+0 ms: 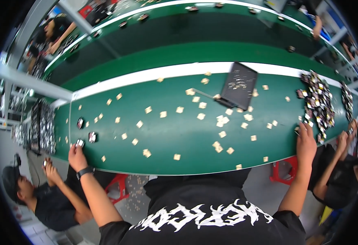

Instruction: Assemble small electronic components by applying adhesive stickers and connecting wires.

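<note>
My left hand [77, 158], with a dark band on its wrist, pinches a small black-and-silver block-shaped part [80, 143] at the left end of the green table. Two similar parts, one dark [80, 122] and one with a pale top [93, 136], lie just beyond it. At the right, my right hand [306, 143] is closed at the near side of a heap of small black, silver and reddish parts [320, 100]. A small dark piece [297, 130] shows at its fingertips; its kind is unclear.
Many pale square paper pieces [180, 110] lie scattered over the green table [162, 134]. A black tray [248, 77] holding small metal bits stands far right of centre, a thin rod [203, 94] beside it. People sit left [52, 204] and right [342, 179]. A belt [166, 34] runs beyond.
</note>
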### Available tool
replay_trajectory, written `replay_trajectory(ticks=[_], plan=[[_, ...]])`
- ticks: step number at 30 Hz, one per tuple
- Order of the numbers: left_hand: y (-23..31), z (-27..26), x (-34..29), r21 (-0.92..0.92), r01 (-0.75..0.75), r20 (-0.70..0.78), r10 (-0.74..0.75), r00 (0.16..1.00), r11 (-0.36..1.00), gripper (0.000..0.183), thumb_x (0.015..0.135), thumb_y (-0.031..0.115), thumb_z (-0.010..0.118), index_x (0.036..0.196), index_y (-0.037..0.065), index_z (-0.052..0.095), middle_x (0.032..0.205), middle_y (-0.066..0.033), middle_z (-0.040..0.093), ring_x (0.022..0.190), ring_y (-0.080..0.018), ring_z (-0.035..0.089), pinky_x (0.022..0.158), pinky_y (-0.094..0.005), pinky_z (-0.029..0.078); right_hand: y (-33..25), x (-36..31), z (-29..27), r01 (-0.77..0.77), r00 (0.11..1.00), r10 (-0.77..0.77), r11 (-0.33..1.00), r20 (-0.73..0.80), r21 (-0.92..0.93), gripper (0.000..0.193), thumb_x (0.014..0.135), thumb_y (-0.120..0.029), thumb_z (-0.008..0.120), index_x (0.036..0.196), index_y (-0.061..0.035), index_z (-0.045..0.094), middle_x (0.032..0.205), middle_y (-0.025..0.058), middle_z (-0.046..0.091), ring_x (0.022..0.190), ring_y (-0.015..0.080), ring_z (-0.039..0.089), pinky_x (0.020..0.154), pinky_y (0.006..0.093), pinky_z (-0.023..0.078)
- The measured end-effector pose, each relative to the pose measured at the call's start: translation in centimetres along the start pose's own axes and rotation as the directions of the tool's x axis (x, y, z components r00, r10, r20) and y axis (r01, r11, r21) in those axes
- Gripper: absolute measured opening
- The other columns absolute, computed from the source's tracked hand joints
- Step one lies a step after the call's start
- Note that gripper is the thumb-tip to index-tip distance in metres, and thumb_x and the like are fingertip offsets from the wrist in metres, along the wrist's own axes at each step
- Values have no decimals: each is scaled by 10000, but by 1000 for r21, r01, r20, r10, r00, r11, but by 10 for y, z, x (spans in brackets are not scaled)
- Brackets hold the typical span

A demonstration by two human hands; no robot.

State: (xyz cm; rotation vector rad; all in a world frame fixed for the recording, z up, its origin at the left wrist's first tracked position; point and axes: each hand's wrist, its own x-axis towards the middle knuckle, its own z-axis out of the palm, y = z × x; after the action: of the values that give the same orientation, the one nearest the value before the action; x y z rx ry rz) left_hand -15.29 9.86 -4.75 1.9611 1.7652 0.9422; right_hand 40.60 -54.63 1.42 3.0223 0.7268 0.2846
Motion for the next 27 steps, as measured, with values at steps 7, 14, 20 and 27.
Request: replay_trajectory(ticks=[7,14,20,27], plan=[[-27,-2,20,143,-81,-36,87,996,986,511,978,287,675,1307,-99,618,1299,-260,660,1176,-335,633,1063,-406,448,-7,14,-7,81,979,-78,997,-189,9,358,844,-40,673,1189,-136,688,1217,92,682,942,310,719,795,409,581],[73,10,-46,228,-367,-195,412,890,902,369,998,202,620,1278,-37,640,1361,-195,606,1262,-328,570,1073,-418,435,5,13,0,71,957,-93,993,-276,-89,305,825,-58,651,1127,-93,676,956,47,669,835,242,699,690,365,566],[171,44,-150,-306,-415,119,467,876,857,284,1003,96,582,1259,-21,621,1346,-151,613,1219,-250,584,1013,-368,480,-5,-4,-10,142,894,-160,987,-419,-74,291,779,-42,685,1066,-87,692,988,42,699,818,223,703,660,332,568],[302,67,-270,-570,434,816,540,204,697,462,1050,131,528,1470,-53,477,1360,-207,639,980,-195,683,812,-278,531,-119,-37,-62,664,648,-520,744,-557,77,245,722,-48,729,966,-74,733,1027,74,742,587,119,564,482,252,447]])
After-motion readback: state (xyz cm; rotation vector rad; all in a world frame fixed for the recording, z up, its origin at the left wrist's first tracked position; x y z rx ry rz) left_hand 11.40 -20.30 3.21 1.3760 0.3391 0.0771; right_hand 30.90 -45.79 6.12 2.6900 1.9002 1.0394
